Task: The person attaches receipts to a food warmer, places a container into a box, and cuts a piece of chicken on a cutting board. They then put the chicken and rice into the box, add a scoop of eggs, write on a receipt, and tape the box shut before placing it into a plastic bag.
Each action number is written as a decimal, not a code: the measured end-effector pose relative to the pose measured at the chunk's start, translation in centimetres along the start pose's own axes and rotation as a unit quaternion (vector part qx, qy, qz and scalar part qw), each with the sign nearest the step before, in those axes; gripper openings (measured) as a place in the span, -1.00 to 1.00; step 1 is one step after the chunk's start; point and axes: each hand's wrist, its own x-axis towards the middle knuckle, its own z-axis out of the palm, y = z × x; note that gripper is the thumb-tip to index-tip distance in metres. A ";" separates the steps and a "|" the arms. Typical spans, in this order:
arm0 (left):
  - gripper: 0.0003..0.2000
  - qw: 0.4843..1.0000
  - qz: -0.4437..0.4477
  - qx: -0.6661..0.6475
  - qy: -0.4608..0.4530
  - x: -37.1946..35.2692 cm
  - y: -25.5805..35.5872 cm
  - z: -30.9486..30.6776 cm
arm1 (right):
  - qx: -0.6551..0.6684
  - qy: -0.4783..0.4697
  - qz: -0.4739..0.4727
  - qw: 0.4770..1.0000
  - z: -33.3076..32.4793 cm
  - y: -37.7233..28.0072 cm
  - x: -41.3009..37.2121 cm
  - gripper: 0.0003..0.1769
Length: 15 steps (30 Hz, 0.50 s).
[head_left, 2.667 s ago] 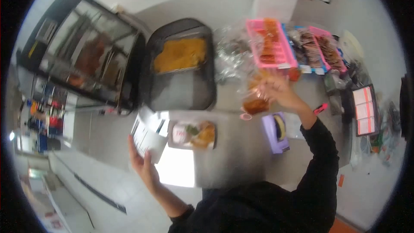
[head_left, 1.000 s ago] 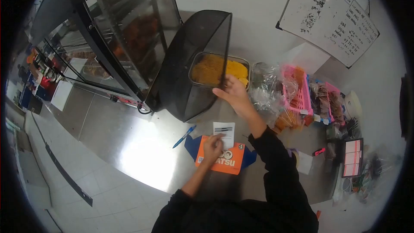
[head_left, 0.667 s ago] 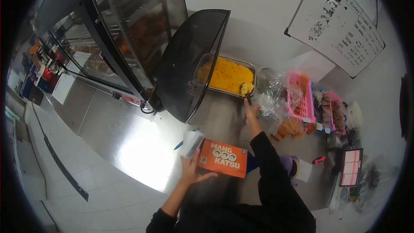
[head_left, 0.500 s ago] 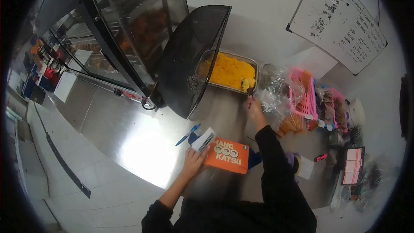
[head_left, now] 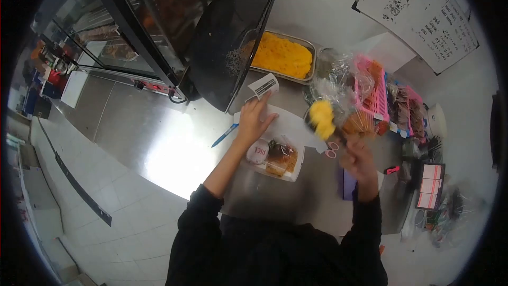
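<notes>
In the head view, my left hand [head_left: 255, 119] lies with fingers spread on the raised lid [head_left: 286, 119] of a paper takeaway box, beside a printed slip [head_left: 264, 85]. Inside the box stand a round white-lidded cup [head_left: 257, 151] with red lettering and browned food [head_left: 279, 164] partly under clear plastic. My right hand [head_left: 357, 160] is closed around the handle of a dark serving spoon. A blurred heap of yellow food [head_left: 321, 118] sits on the spoon, to the right of the box. A metal tray [head_left: 301, 80] behind holds more of the yellow food.
A glass food warmer [head_left: 132, 32] with a dark curved panel [head_left: 233, 37] stands left of the tray. Pink baskets [head_left: 374, 87] and plastic bags [head_left: 330, 74] are at the right. A blue pen [head_left: 225, 135] and scissors [head_left: 331, 150] lie near the box.
The orange box has been opened, showing its contents. My left hand moved up onto its lid. My right hand came back from the tray towards me with yellow food on the spoon.
</notes>
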 end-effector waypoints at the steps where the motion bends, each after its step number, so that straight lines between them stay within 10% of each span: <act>1: -0.37 1.000 -0.012 -0.008 -0.012 -0.2 0.2 -0.3 | 0.017 0.007 0.026 0.999 0.1 1.7 -0.6 -0.75; 4: -0.40 1.000 -0.022 -0.009 -0.017 -0.9 0.8 -1.4 | 0.092 -0.034 0.040 0.994 -2.1 10.0 0.1 -0.70; 5: -0.42 1.000 -0.008 0.004 0.001 -1.2 1.1 -1.8 | -0.104 0.006 0.009 0.994 -1.8 11.7 0.4 -0.67; 10: -0.48 0.998 -0.021 0.050 0.035 -3.0 2.4 -3.6 | -0.702 0.132 -0.233 0.660 -0.8 18.9 3.6 -0.46; 15: -0.50 0.995 -0.061 0.045 0.064 -5.5 2.1 -4.2 | -0.767 0.160 -0.197 0.589 -0.7 20.9 4.0 -0.36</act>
